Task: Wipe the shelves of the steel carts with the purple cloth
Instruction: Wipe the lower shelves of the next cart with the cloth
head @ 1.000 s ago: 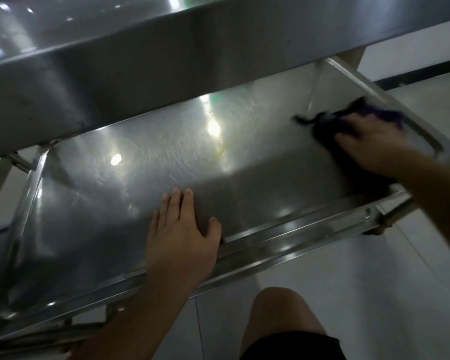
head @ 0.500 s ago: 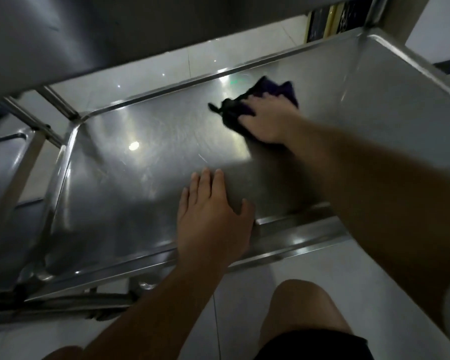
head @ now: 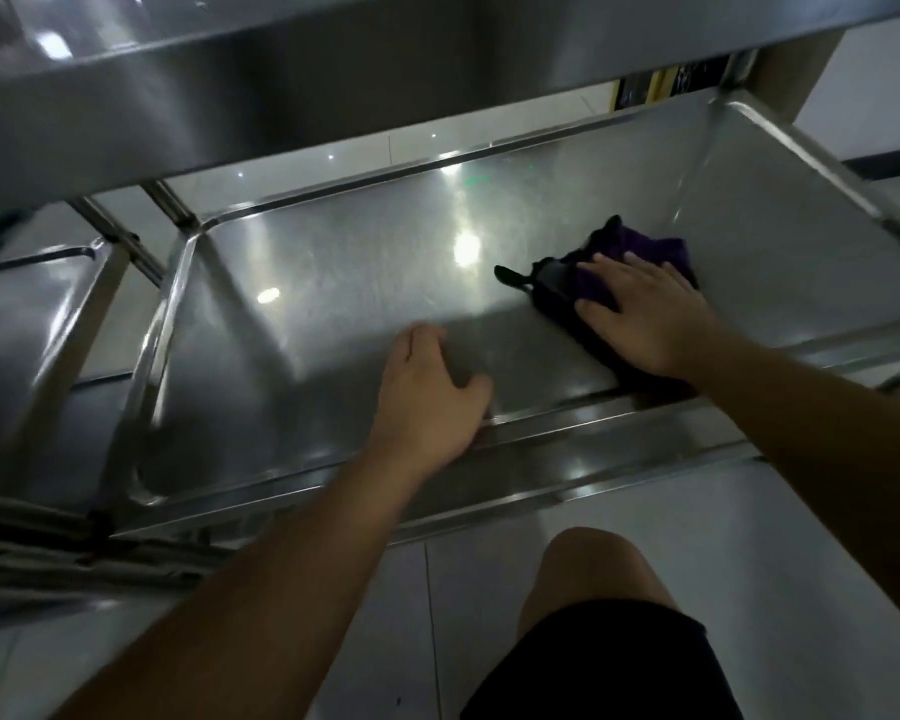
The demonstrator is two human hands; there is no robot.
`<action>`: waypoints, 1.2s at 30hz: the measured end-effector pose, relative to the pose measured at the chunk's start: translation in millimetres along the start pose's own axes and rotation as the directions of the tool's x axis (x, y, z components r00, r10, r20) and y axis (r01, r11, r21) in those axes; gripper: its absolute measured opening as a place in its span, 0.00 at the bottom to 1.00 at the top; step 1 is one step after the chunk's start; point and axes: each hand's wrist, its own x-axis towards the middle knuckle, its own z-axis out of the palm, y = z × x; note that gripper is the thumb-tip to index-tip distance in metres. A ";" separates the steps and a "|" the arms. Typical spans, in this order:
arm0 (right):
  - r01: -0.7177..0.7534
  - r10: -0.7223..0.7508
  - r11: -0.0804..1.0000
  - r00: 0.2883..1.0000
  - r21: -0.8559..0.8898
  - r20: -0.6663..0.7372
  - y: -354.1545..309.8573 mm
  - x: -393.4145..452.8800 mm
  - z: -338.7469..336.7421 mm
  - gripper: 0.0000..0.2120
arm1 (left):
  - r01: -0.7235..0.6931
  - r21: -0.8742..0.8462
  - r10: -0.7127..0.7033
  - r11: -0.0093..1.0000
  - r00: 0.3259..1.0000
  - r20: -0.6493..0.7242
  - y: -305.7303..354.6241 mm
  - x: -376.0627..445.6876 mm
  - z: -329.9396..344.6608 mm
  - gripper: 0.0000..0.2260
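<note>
The lower steel shelf of a cart fills the middle of the head view, below the upper shelf. A crumpled purple cloth lies on the shelf's right half. My right hand presses flat on the cloth with straight fingers. My left hand rests on the shelf near its front rim, its fingers bent at the knuckles and holding nothing.
A second steel cart shelf stands to the left, separated by upright posts. Pale floor tiles lie in front of the cart. My bare knee is below the shelf's front rim.
My right hand has dragged the cloth back from the far middle of the shelf toward the front right. My left hand's fingers went from flat to bent.
</note>
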 end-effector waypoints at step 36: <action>-0.510 0.476 0.860 0.796 0.011 -0.374 -32.6 -85.9 20.1 0.29 | 0.109 0.360 -0.053 0.926 0.986 -0.161 -156.5 -36.2 -86.5 0.30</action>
